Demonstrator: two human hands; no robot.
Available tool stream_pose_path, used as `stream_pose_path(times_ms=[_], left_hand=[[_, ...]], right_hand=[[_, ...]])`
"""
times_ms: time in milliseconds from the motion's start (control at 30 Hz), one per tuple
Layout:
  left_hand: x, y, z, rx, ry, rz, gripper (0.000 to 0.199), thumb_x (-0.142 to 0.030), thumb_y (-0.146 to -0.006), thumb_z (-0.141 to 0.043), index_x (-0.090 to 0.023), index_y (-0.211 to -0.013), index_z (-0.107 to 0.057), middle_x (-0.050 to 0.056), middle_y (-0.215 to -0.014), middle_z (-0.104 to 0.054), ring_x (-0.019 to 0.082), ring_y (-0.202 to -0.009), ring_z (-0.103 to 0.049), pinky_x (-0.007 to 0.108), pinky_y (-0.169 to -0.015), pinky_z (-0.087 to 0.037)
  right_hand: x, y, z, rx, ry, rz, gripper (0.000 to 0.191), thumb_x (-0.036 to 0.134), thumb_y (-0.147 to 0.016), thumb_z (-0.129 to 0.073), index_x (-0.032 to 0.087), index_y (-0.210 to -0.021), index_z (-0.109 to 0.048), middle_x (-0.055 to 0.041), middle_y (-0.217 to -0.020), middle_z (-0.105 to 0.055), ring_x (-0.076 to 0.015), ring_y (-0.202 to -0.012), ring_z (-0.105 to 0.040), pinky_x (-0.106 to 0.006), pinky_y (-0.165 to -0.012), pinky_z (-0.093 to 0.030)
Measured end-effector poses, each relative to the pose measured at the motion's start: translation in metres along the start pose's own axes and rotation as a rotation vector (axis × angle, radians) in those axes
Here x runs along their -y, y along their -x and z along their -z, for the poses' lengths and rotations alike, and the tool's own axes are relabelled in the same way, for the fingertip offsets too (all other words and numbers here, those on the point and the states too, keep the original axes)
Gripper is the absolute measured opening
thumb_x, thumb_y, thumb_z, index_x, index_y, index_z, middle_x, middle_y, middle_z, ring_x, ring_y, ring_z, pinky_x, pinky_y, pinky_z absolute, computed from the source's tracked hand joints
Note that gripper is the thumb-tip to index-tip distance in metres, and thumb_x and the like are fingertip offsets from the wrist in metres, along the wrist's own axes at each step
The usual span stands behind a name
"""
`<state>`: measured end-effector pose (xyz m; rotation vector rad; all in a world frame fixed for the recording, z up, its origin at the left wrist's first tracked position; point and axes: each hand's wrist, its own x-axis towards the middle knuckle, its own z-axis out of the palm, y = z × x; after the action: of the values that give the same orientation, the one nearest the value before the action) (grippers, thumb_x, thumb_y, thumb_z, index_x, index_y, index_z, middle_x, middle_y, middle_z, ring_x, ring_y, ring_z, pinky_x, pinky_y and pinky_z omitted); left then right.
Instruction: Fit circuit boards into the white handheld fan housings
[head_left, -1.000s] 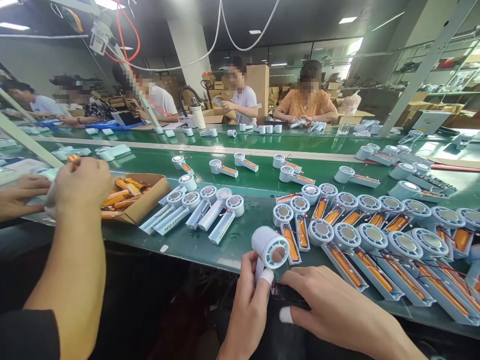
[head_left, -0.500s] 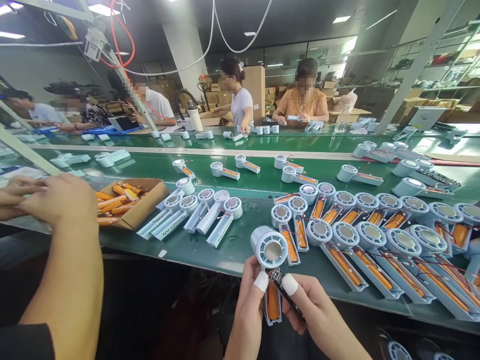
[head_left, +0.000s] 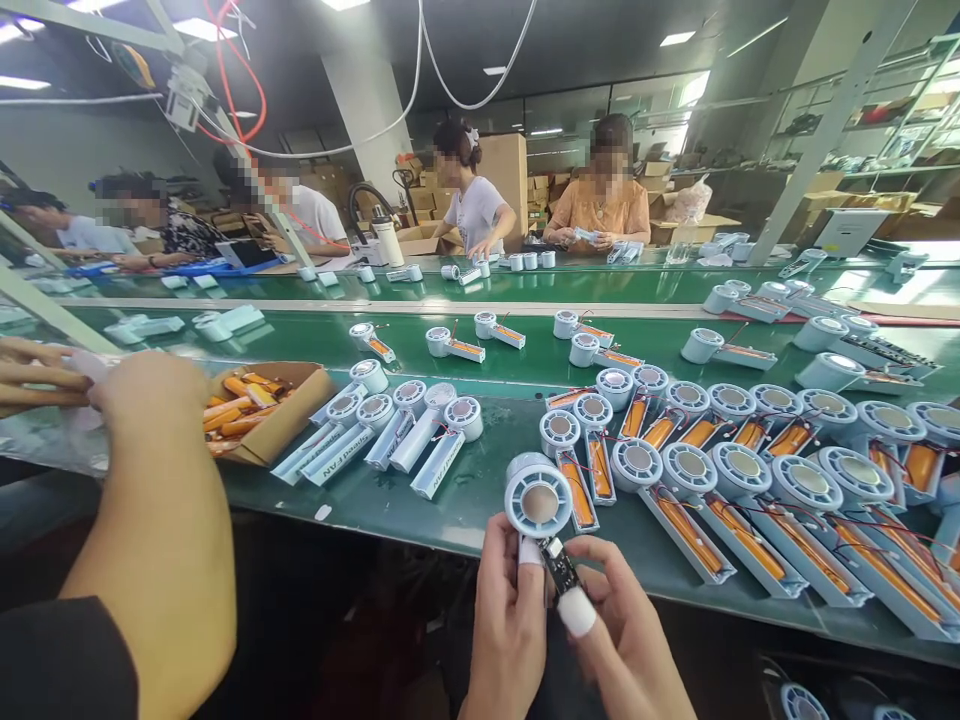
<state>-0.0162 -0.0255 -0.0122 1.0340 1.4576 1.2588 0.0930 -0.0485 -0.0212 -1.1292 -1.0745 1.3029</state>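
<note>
Just in front of the bench edge, my left hand is closed round the handle of a light-blue handheld fan, its round head up and its silver disc facing me. My right hand pinches a narrow black circuit board, which lies tilted over the fan's handle just below the head. White covers sit on both thumbs. The handle's inside is mostly hidden behind my fingers. To the right, several open fans lie in rows, orange batteries and red wires showing in their handles.
Closed fans marked "Speed FAN" lie left of centre, beside a cardboard box of orange batteries. A neighbour's arm reaches in at the left. Behind runs a green conveyor carrying more fans, with co-workers on its far side.
My right thumb has moved down along the circuit board, and the board now sits more over the handle, covering the battery. The neighbour's arm at left has shifted right, a whitish sheet now in their hands.
</note>
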Motion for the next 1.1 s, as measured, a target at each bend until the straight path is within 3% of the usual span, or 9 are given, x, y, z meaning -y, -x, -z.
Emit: stream_pose_path(times_ms=[133,267,367,500,600,667,833,967,1100], left_hand=[[-0.003,-0.001,-0.003,-0.035,-0.050,0.049,0.035,-0.043,-0.090,-0.056,-0.023,-0.119,-0.063,0.010,-0.118,-0.071,0.028,-0.106,-0.066,0.032,-0.084,-0.053],[-0.005,-0.001,-0.005,0.106,0.119,0.138,0.044,-0.047,-0.094,-0.051,-0.024,-0.131,-0.056,0.010,-0.140,-0.062,0.028,-0.124,-0.061,0.032,-0.093,-0.054],[-0.002,0.001,-0.010,0.083,0.161,0.171,0.056,-0.049,-0.094,-0.050,-0.024,-0.144,-0.043,0.011,-0.157,-0.045,0.030,-0.143,-0.044,0.036,-0.108,-0.046],[-0.001,0.005,-0.015,0.004,0.056,0.144,0.057,-0.050,-0.097,-0.046,-0.028,-0.149,-0.037,0.010,-0.162,-0.036,0.030,-0.149,-0.033,0.044,-0.118,-0.033],[-0.004,0.003,-0.011,0.012,0.042,0.131,0.055,-0.050,-0.098,-0.044,-0.028,-0.148,-0.037,0.009,-0.161,-0.039,0.028,-0.150,-0.033,0.044,-0.120,-0.031],[-0.003,-0.002,-0.004,0.030,0.050,0.124,0.054,-0.051,-0.098,-0.046,-0.027,-0.146,-0.041,0.009,-0.158,-0.043,0.027,-0.151,-0.032,0.041,-0.120,-0.031],[0.004,-0.015,0.006,0.020,0.309,0.259,0.049,-0.051,-0.093,-0.058,-0.027,-0.136,-0.054,0.008,-0.142,-0.060,0.026,-0.138,-0.050,0.035,-0.111,-0.042],[0.002,-0.016,0.004,-0.007,0.514,0.389,0.055,-0.048,-0.087,-0.068,-0.023,-0.135,-0.056,0.008,-0.111,-0.073,0.024,-0.100,-0.071,0.032,-0.088,-0.056],[-0.002,-0.013,0.004,0.035,0.471,0.351,0.064,-0.056,-0.084,-0.069,-0.027,-0.139,-0.053,-0.002,-0.073,-0.066,0.018,-0.065,-0.067,0.029,-0.068,-0.056]], right_hand=[[-0.019,0.011,-0.001,-0.140,0.210,0.183,0.049,0.053,-0.096,-0.057,0.022,-0.134,-0.058,-0.0098,-0.110,-0.074,-0.0228,-0.095,-0.072,-0.027,-0.085,-0.057],[-0.023,0.003,0.005,-0.200,0.334,0.249,0.043,0.042,-0.100,-0.053,0.020,-0.136,-0.063,-0.0113,-0.131,-0.069,-0.0272,-0.123,-0.064,-0.031,-0.100,-0.054],[-0.022,-0.003,0.003,-0.202,0.449,0.309,0.042,0.033,-0.100,-0.051,0.021,-0.139,-0.061,-0.0107,-0.127,-0.071,-0.0255,-0.113,-0.070,-0.028,-0.090,-0.059],[-0.027,-0.005,-0.001,-0.165,0.690,0.406,0.051,0.021,-0.099,-0.042,0.021,-0.149,-0.051,-0.0129,-0.112,-0.075,-0.0243,-0.092,-0.076,-0.027,-0.071,-0.062],[-0.028,-0.004,0.004,-0.022,0.902,0.436,0.068,0.017,-0.092,-0.046,0.025,-0.159,-0.034,-0.0112,-0.104,-0.076,-0.0249,-0.075,-0.077,-0.026,-0.053,-0.060],[-0.022,-0.006,0.010,0.097,0.958,0.440,0.081,0.016,-0.088,-0.054,0.026,-0.161,-0.023,-0.0115,-0.110,-0.076,-0.0276,-0.078,-0.077,-0.027,-0.055,-0.060],[0.000,-0.016,0.020,0.342,0.738,0.367,0.087,0.024,-0.088,-0.062,0.026,-0.162,-0.018,-0.0146,-0.137,-0.064,-0.0364,-0.114,-0.067,-0.042,-0.087,-0.059],[-0.003,-0.019,0.018,0.460,0.307,0.065,0.079,0.034,-0.095,-0.059,0.030,-0.162,-0.018,-0.0108,-0.118,-0.069,-0.0235,-0.087,-0.068,-0.035,-0.076,-0.057],[-0.010,-0.016,0.010,0.424,-0.075,-0.128,0.077,0.047,-0.095,-0.063,0.032,-0.160,-0.025,-0.0069,-0.109,-0.063,-0.0145,-0.074,-0.057,-0.030,-0.069,-0.052]])
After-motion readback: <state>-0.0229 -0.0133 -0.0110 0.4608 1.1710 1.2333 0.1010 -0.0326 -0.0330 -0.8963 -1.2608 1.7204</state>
